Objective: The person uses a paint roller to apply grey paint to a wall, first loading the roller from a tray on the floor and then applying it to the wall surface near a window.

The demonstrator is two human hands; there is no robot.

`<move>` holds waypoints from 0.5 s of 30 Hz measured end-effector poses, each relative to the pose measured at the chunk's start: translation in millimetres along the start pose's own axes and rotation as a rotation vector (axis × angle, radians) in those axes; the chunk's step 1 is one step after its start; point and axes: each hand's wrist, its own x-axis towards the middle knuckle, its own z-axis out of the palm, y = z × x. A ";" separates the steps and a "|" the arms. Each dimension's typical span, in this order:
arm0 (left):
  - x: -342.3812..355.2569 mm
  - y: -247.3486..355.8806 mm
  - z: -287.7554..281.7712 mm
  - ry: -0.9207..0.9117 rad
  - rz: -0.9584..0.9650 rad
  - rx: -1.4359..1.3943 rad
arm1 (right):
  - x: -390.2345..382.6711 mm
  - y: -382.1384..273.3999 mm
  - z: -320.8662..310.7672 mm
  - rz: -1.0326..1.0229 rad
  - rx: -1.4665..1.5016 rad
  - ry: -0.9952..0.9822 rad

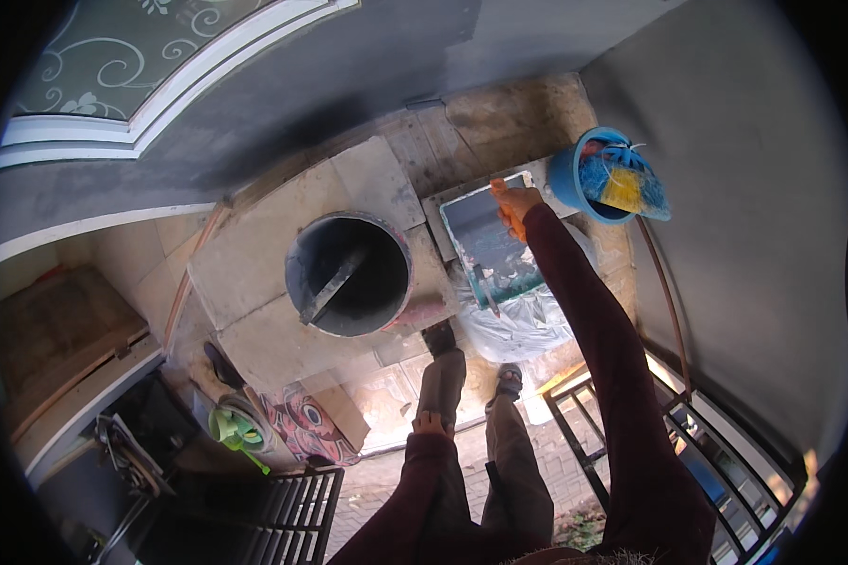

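Note:
My right arm reaches far forward in a dark maroon sleeve. My right hand is closed around a bright orange piece, perhaps a cloth or sponge. It is over the far right part of a shallow rectangular tray with a dark, pale-smeared inside and a turquoise rim. A narrow tool lies at the tray's near edge. Resting on my left leg, my left hand has its fingers laid flat over the knee and holds nothing. Left of the tray stands a round dark bucket, with a flat strip leaning inside.
A blue bucket with a blue and yellow bristled brush stands by the right wall. Clear plastic sheeting lies under the tray. Dark metal railings flank my legs. Bright green items sit at the lower left.

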 end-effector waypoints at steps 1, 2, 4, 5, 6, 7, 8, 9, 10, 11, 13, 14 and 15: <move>1.4 -1.3 1.4 0.005 0.011 0.004 | 10.1 -5.8 1.8 0.011 0.003 0.031; 3.3 -2.4 2.6 0.011 0.024 0.009 | 18.0 -11.7 1.2 0.012 -0.003 0.053; 3.2 -3.9 3.0 0.017 0.012 0.008 | 26.5 -24.0 11.3 0.012 -0.021 0.076; 4.4 -4.5 2.8 0.020 0.009 0.009 | 28.4 -28.4 15.2 0.013 -0.033 0.130; 3.3 -3.3 2.1 0.016 0.002 -0.006 | 26.8 -32.7 19.3 0.012 -0.048 0.127; 2.3 -2.2 1.2 0.012 -0.003 -0.021 | 24.6 -37.0 22.6 0.010 -0.062 0.125; 2.2 -1.4 0.0 0.007 -0.007 -0.036 | 21.7 -41.4 24.7 0.008 -0.075 0.124; 3.7 -1.5 -1.8 0.016 -0.002 -0.035 | 16.3 -42.8 25.5 -0.033 -0.066 0.116; 6.2 -2.4 -4.1 0.025 0.005 -0.034 | 8.1 -40.5 25.1 -0.074 -0.056 0.108; 5.8 -0.5 -5.5 0.029 0.013 -0.040 | -6.1 -40.6 24.3 -0.112 -0.052 0.105; 5.4 0.5 -5.4 0.035 0.023 -0.046 | -34.3 -42.8 18.1 -0.134 -0.021 0.040; 4.2 0.9 -5.0 0.040 0.023 -0.048 | -47.3 -44.3 17.3 -0.145 -0.006 0.002; 4.7 5.9 -10.0 0.035 0.022 -0.046 | -63.6 -48.4 16.4 -0.147 -0.012 0.014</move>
